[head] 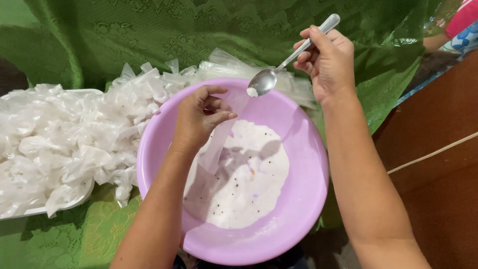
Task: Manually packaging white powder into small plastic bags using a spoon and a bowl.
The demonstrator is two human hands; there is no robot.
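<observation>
over the purple basin (pixel 164 130), l hand (pixel 196 119) pinches clear bag (pixel 224 134), r hand (pixel 326 60) grips spoon (pixel 279 67).

place: home food-prep spot | signs: green lace cloth (pixel 124 35), plastic basin (pixel 298 209) (lilac), tied bags (pixel 59 144)

Both forearms are bare from elbow to wrist above the lilac basin (pixel 298 219), with no sleeve edge in view. The left hand (pixel 199 119) and right hand (pixel 328 62) show short, plain nails on the fingers (pixel 225 117).
</observation>
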